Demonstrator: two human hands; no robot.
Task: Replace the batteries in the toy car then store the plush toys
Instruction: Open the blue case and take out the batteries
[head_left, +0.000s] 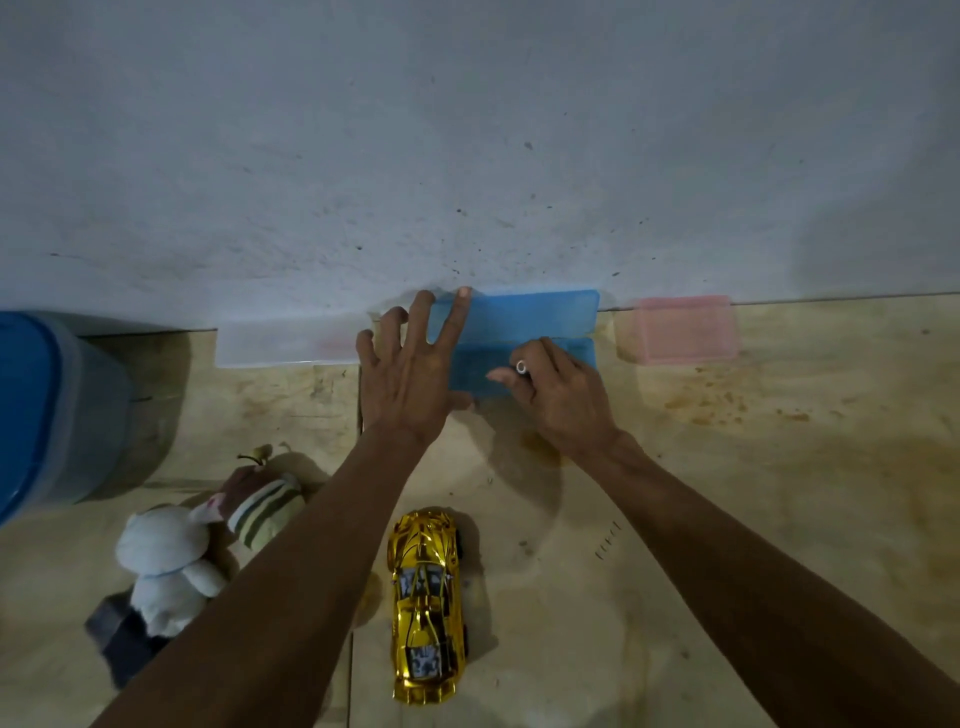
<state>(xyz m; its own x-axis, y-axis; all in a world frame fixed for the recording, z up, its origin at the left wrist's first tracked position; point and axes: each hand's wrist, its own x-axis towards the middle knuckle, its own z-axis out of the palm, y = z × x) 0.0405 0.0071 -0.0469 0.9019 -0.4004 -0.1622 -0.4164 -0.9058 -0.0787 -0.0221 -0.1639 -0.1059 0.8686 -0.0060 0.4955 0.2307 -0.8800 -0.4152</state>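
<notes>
Car (427, 605), gold and shiny, lies on the wooden floor (727, 493) between your forearms, nose pointing toward the wall (467, 130), and neither hand touches it. To its left sit the plush toys: a white plush (166, 564) nearest you, leaning on a dark block (122, 642), and a striped plush (265, 506) just behind it, the two touching.

Farther out, against the wall, a blue case (524, 338) stands open, its lid tipped back onto the wall. Your left hand (410, 364) is spread with straight fingers over the case's left end; the index fingertip reaches the top edge of the lid and the other fingers fan out to the left of it. Your right hand (550, 392) rests on the lower half of the case with fingers curled around a small white-tipped cylinder (521, 368), pinched near the knuckles; it looks like a battery, though you cannot tell for sure.

A clear box (288, 343) sits just left of the blue case, touching the wall, and a pink box (680, 330) sits to the right, apart from it. A large blue-lidded bin (47, 410) stands at the far left.
</notes>
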